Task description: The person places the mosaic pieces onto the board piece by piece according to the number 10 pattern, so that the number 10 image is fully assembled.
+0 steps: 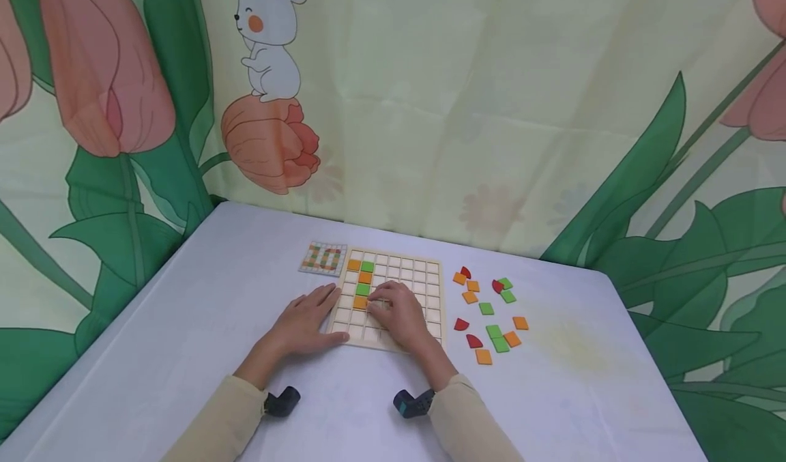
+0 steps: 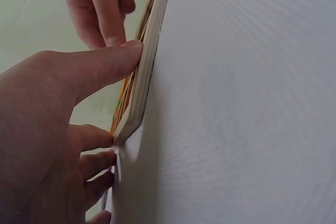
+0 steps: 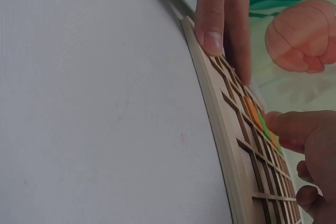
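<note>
A wooden grid board (image 1: 387, 342) lies on the table, with orange and green square tiles in some of its left-hand cells. My left hand (image 1: 307, 322) rests along the board's left edge and lower left corner, fingers extended; the left wrist view shows its thumb (image 2: 107, 66) on the rim. Over the middle of the board, my right hand (image 1: 402, 315) has its thumb and index fingertips together at the right side of the lowest orange tile (image 1: 359, 302), pinching it at the edge. Its fingers partly hide that contact. A green tile (image 1: 363, 289) sits just above.
A small pattern card (image 1: 323, 258) lies beside the board's upper left corner. Right of the board are scattered loose orange tiles (image 1: 484, 357), green tiles (image 1: 486, 308) and red quarter-round pieces (image 1: 473, 341). A printed curtain (image 1: 430, 141) hangs behind the white-covered table (image 1: 344, 407).
</note>
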### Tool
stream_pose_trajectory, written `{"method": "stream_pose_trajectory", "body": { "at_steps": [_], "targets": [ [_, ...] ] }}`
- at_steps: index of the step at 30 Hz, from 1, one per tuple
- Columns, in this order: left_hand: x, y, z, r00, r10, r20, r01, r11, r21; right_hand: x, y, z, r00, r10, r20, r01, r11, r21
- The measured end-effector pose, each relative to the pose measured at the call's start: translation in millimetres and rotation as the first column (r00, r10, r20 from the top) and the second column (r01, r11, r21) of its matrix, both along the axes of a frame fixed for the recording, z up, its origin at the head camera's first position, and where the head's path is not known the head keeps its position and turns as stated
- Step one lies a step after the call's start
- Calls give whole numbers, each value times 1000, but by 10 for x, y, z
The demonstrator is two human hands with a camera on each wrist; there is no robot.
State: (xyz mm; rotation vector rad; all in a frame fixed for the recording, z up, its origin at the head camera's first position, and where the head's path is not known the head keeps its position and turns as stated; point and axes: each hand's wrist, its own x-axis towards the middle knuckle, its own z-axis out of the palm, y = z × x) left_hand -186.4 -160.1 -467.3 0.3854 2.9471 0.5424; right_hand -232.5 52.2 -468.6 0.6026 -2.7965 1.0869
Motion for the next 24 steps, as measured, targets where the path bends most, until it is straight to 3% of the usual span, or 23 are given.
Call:
{"method": "stream_pose_trajectory", "body": {
  "at_steps": [6,24],
  "targets": [
    [9,27,-2,1000,5,-5,-5,1000,10,42,139,31,998,-49,42,49,999,-8],
    [-5,6,3,1000,-4,-15,4,1000,14,147,632,65,984,-179,7,179,984,-20]
  ]
}}
